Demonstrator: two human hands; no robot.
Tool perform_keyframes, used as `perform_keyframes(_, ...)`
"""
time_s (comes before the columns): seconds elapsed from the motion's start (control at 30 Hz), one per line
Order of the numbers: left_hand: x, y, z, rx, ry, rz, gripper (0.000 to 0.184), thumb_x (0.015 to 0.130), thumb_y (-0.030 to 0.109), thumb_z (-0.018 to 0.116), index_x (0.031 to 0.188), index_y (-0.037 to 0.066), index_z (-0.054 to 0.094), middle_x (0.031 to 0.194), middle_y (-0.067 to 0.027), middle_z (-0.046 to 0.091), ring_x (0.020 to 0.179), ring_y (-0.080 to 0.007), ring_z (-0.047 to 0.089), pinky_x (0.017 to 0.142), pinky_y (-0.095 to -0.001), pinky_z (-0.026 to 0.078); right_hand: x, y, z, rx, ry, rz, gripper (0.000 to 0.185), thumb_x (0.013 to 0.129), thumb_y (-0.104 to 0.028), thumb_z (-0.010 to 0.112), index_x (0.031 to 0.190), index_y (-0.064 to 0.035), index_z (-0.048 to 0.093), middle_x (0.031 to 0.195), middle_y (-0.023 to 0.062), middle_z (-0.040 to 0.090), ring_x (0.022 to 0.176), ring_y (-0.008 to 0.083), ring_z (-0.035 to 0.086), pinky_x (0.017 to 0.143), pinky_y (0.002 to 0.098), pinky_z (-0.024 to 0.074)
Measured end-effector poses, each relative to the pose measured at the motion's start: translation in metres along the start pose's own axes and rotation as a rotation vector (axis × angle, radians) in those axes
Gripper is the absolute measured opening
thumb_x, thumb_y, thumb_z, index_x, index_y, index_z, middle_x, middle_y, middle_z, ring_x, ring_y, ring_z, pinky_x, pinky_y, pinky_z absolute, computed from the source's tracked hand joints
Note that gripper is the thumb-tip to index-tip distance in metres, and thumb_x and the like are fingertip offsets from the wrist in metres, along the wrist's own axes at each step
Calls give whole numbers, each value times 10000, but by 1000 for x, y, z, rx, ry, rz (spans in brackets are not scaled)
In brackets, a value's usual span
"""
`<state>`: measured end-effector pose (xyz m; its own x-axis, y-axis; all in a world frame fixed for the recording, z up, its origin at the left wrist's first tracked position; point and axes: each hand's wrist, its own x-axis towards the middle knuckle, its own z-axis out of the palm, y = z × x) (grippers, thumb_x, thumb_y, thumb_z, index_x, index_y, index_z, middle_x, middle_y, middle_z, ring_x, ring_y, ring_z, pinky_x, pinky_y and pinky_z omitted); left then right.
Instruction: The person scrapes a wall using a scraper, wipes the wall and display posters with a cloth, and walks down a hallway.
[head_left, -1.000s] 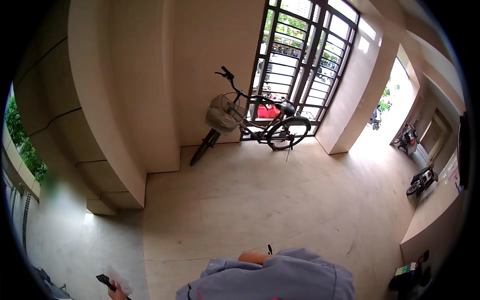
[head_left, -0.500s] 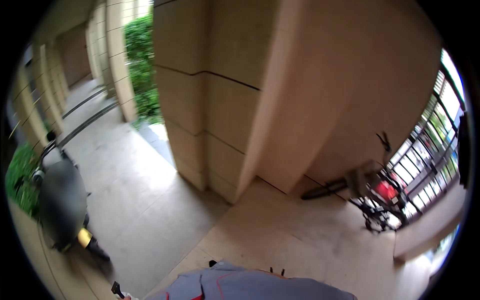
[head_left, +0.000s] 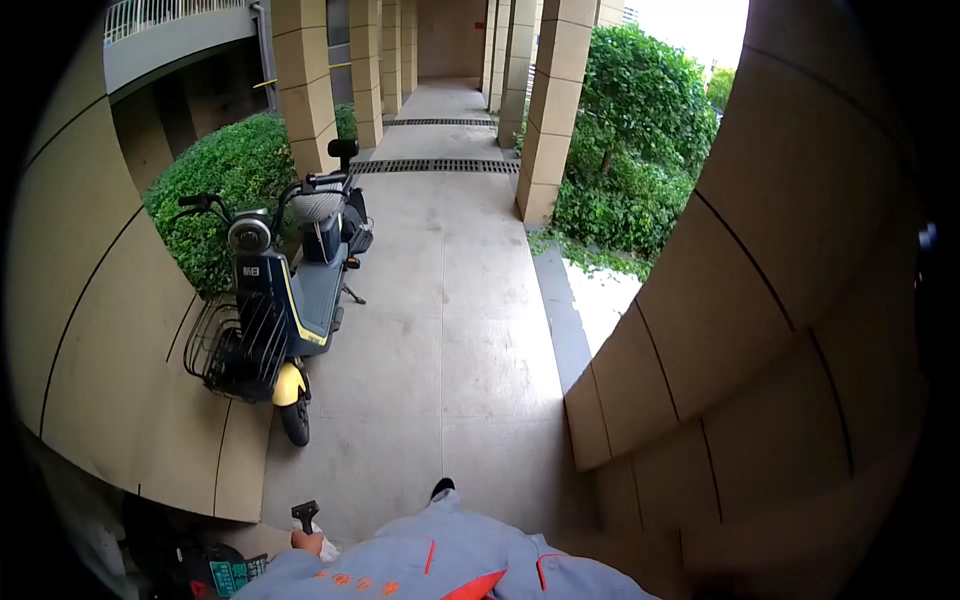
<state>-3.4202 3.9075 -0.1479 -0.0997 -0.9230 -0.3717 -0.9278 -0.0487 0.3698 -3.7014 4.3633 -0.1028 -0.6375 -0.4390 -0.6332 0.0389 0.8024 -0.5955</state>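
Note:
My left hand [head_left: 307, 542] shows low in the head view, beside my grey-blue jacket [head_left: 430, 560] with red trim. Its fingers are closed around a small black scraper [head_left: 305, 513], whose wide flat head points up and forward. A bit of white cloth or plastic [head_left: 328, 550] shows at the same hand; I cannot tell which it is. My right hand is out of view. The dark tip of one shoe [head_left: 442, 487] shows ahead of the jacket.
A parked electric scooter [head_left: 318, 290] with a wire front basket [head_left: 237, 345] stands along the left. Tiled pillars [head_left: 553, 110] and hedges [head_left: 225, 160] line the walkway [head_left: 440, 270], crossed by drain grates [head_left: 435, 166]. Walls close in on both sides; dark items [head_left: 205, 570] lie bottom left.
My view has swung left, from the wall corner and parked bicycle to straight down the walkway. The scooter now sits nearer the middle. My left hand still holds the scraper.

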Motion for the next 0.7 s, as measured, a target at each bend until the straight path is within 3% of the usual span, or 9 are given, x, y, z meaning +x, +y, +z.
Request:
perform_keyframes(0.07,65,62,50,-70,-42,168,260,565,201,711,665,-21,622,671,-193,626,671,-331,641,621,-405,486,49,-37,-30,-15,-3,-21,314,834,-279,529,974,-9,606,976,210,608,927,337,587,781,411,455)
perform_keyframes(0.1,83,105,71,-103,7,233,255,587,182,717,671,-39,622,638,-164,619,646,-279,638,597,-381,478,69,-56,-43,-27,-10,-39,312,833,-278,531,974,-10,604,973,210,609,924,338,588,778,410,455)
perform_keyframes(0.13,73,173,59,-110,-55,285,314,600,251,711,706,-36,638,696,-207,629,723,-341,636,673,-418,487,88,-73,-59,-31,-9,-43,312,832,-278,532,974,-10,602,969,210,609,922,338,588,776,410,455)
perform_keyframes(0.3,72,424,42,-134,-230,743,297,664,274,701,779,7,640,769,-210,629,761,-366,616,679,-426,485,170,-139,-126,1,35,-78,307,828,-277,540,974,-13,595,953,210,610,907,340,591,765,407,457)
perform_keyframes(0.43,99,555,81,-288,-306,951,271,692,251,690,819,15,647,807,-192,638,774,-354,618,686,-411,482,242,-163,-179,41,69,-89,304,824,-276,547,974,-15,588,939,210,611,896,342,594,757,405,458)
perform_keyframes(0.57,132,650,116,-390,-275,881,286,702,268,677,794,-1,645,752,-192,637,739,-355,623,662,-415,478,306,-169,-242,63,92,-85,302,821,-275,553,974,-17,582,926,210,612,885,343,596,748,403,459)
perform_keyframes(0.7,187,702,123,-189,-220,726,309,679,294,657,720,-12,638,725,-206,628,722,-367,619,653,-426,479,366,-191,-328,57,132,-103,300,817,-274,559,973,-19,576,912,210,613,874,345,599,739,401,460)
